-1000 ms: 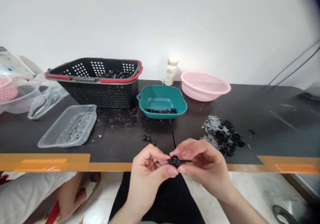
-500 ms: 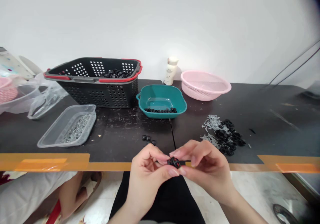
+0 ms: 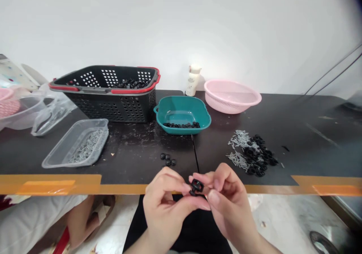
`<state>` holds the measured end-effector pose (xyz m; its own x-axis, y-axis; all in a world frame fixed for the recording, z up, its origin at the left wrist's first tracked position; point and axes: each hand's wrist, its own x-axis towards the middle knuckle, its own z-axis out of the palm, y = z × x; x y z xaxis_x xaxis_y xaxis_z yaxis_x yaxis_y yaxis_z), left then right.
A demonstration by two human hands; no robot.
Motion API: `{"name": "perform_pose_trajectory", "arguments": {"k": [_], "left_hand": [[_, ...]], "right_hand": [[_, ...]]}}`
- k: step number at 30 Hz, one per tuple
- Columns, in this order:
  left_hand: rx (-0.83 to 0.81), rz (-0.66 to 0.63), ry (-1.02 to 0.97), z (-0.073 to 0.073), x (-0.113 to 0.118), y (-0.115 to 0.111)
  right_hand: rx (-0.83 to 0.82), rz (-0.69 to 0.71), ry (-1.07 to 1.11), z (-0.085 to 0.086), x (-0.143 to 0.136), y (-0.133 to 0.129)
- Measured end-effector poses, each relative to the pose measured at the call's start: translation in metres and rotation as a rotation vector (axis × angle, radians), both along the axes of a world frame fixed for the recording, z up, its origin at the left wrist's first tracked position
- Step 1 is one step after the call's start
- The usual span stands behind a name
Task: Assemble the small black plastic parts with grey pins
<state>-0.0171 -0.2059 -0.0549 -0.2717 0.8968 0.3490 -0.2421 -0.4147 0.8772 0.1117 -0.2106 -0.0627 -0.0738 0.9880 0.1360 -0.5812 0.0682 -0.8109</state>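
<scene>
A small black plastic part [image 3: 197,186], ring-shaped with a knob on its lower side, is above the table's front edge. My left hand [image 3: 166,199] pinches it between thumb and fingers. The index fingertip of my right hand [image 3: 229,199] touches its far side, while the thumb is off it and the other fingers are curled. Whether something small is held in those right fingers is hidden. Just beyond my hands lie several round black caps [image 3: 167,159]. Right of them is a pile of black rings [image 3: 258,157] mixed with grey pins [image 3: 240,139].
A teal basin [image 3: 183,105] holds black pieces. Behind it stand a white bottle [image 3: 193,81] and a pink basket [image 3: 232,97]. To the left are a black crate [image 3: 118,105] and a clear tray of pins [image 3: 60,144]. Another person's leg [image 3: 80,220] shows below the orange-taped edge [image 3: 121,189].
The black part has turned in my fingers, so its ring and knob show more. My right thumb has come away from it, and the right fingers have curled in.
</scene>
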Motion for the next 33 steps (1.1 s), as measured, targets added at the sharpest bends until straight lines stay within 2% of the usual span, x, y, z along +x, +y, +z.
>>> {"name": "perform_pose_trajectory", "arguments": {"k": [5, 11, 16, 20, 27, 29, 33], "left_hand": [[-0.020, 0.078, 0.003, 0.003, 0.005, -0.002], [0.058, 0.196, 0.136, -0.006, 0.012, -0.007], [0.046, 0.172, 0.186, -0.006, 0.012, -0.007], [-0.003, 0.146, 0.132, -0.004, 0.013, -0.008], [-0.083, 0.212, 0.085, -0.002, 0.013, -0.005], [-0.063, 0.220, 0.127, 0.001, 0.011, -0.002], [-0.089, 0.152, 0.303, 0.004, 0.003, -0.001]], "right_hand": [[-0.070, -0.040, 0.036, 0.007, -0.006, 0.005], [-0.130, -0.110, 0.030, 0.008, -0.009, 0.005], [-0.163, -0.108, 0.062, 0.005, -0.008, 0.005], [-0.206, -0.127, 0.071, 0.004, -0.010, 0.005], [-0.220, -0.103, 0.134, 0.006, -0.013, 0.002], [-0.229, -0.111, 0.131, 0.007, -0.013, 0.002], [-0.208, -0.144, 0.106, 0.005, -0.012, 0.003]]}}
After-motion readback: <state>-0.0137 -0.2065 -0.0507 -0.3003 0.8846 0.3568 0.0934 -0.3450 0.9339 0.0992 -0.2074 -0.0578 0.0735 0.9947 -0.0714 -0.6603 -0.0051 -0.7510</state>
